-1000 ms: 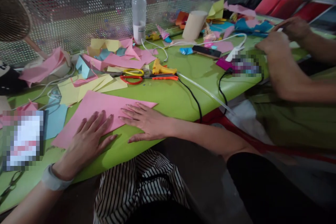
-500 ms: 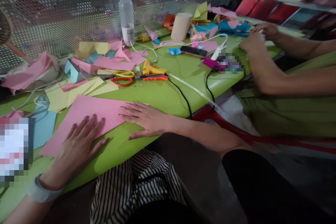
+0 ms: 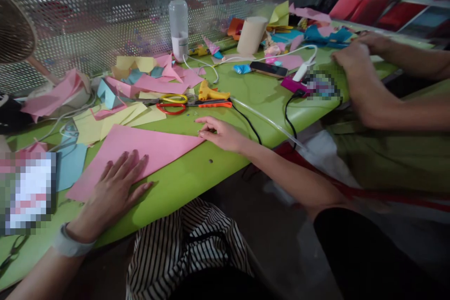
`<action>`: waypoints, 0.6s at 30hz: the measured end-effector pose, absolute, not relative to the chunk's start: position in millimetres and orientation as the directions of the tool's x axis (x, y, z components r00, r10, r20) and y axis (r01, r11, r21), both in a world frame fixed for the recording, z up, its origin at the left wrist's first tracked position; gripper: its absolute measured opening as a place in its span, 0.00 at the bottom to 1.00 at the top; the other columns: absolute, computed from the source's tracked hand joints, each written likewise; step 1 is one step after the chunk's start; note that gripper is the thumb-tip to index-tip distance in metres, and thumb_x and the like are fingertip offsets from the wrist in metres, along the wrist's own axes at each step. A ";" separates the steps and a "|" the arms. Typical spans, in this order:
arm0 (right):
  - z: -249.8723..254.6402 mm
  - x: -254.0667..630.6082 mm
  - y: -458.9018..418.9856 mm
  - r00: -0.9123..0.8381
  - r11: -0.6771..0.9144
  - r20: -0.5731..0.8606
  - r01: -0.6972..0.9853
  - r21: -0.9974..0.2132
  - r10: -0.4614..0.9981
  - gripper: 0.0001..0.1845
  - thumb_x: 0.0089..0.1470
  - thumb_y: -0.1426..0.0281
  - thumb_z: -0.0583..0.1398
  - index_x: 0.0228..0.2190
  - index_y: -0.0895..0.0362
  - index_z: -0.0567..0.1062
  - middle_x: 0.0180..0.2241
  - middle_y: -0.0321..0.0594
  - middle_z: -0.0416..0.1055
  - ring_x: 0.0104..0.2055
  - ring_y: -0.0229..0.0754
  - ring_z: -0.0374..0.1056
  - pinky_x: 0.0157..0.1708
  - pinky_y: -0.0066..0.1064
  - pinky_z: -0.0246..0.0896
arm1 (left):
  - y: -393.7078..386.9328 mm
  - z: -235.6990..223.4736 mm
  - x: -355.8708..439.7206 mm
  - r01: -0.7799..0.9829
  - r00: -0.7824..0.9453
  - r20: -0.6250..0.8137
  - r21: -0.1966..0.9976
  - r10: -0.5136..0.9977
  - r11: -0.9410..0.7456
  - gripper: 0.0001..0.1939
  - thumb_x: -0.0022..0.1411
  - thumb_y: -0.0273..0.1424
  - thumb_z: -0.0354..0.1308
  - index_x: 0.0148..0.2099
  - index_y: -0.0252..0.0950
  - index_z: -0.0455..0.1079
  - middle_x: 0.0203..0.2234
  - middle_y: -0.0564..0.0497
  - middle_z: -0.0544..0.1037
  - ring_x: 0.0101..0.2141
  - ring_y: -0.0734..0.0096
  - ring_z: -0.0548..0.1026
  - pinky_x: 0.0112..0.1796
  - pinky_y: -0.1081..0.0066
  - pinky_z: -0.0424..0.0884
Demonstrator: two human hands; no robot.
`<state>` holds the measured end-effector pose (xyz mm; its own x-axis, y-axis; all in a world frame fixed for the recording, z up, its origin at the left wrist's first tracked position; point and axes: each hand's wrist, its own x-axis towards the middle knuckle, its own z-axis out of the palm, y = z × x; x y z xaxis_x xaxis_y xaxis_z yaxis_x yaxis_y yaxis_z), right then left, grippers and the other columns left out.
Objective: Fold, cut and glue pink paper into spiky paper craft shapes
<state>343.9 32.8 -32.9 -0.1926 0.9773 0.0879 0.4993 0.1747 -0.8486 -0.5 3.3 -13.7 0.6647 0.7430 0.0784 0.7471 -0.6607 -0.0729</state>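
A pink sheet of paper (image 3: 154,145), folded to a long triangle, lies on the green table in front of me. My left hand (image 3: 117,192) rests flat on its near left part with fingers spread. At the paper's right tip is my right hand (image 3: 221,134), its thumb and bent fingers closed around the corner. Beyond the paper lie scissors (image 3: 172,104) with red and yellow handles and a yellow glue gun (image 3: 213,91). Yellow paper sheets (image 3: 112,119) and a blue paper sheet (image 3: 72,164) lie beside the pink one.
Farther back stand a clear bottle (image 3: 179,33) and a cardboard roll (image 3: 252,35). A phone (image 3: 269,69), a purple power strip (image 3: 294,85) and cables lie to the right. Another person's hands (image 3: 362,49) are at the far right. A fan (image 3: 16,28) stands left.
My right hand has lifted from lying flat on the paper, moved right to its tip and bent its fingers. My left hand stays on the paper. The view has shifted slightly left.
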 end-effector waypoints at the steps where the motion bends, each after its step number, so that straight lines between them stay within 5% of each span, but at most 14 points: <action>1: -32.3 344.1 34.5 -0.191 0.165 0.077 0.503 -0.849 0.979 0.23 0.60 0.69 0.57 0.56 0.59 0.67 0.37 0.41 0.77 0.40 0.41 0.73 0.43 0.36 0.67 | 3.6 -13.5 -0.5 0.746 0.665 0.078 -0.073 0.742 -0.661 0.35 0.70 0.53 0.37 0.72 0.42 0.51 0.70 0.43 0.54 0.68 0.48 0.51 0.63 0.44 0.56; 8: -25.1 347.1 44.4 -0.247 0.075 -0.058 0.497 -0.864 0.967 0.28 0.58 0.67 0.60 0.58 0.62 0.66 0.32 0.39 0.75 0.33 0.40 0.69 0.36 0.32 0.63 | 5.5 -13.8 -1.7 0.756 0.654 0.047 -0.064 0.755 -0.651 0.37 0.70 0.55 0.36 0.72 0.42 0.50 0.70 0.45 0.54 0.68 0.49 0.51 0.63 0.46 0.54; 14: -23.4 353.3 39.4 -0.345 0.148 -0.044 0.512 -0.846 0.938 0.38 0.47 0.63 0.69 0.58 0.57 0.68 0.32 0.37 0.74 0.33 0.39 0.67 0.33 0.32 0.61 | 2.7 -11.1 -0.4 0.773 0.634 0.030 -0.028 0.773 -0.633 0.36 0.69 0.55 0.37 0.71 0.43 0.52 0.70 0.46 0.52 0.69 0.48 0.49 0.64 0.47 0.54; 18: -25.4 353.6 40.2 -0.357 0.128 -0.068 0.496 -0.859 0.931 0.32 0.46 0.61 0.69 0.52 0.58 0.72 0.31 0.37 0.72 0.31 0.39 0.66 0.32 0.32 0.61 | 4.5 3.5 0.7 0.831 0.545 0.067 0.086 0.836 -0.549 0.36 0.70 0.53 0.38 0.71 0.39 0.53 0.66 0.42 0.63 0.64 0.52 0.61 0.60 0.54 0.61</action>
<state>353.6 40.2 -25.4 -0.3575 0.9315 -0.0675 0.4962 0.1282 -0.8587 0.7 4.5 3.5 0.5450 0.8358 0.0668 0.8315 -0.5490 0.0855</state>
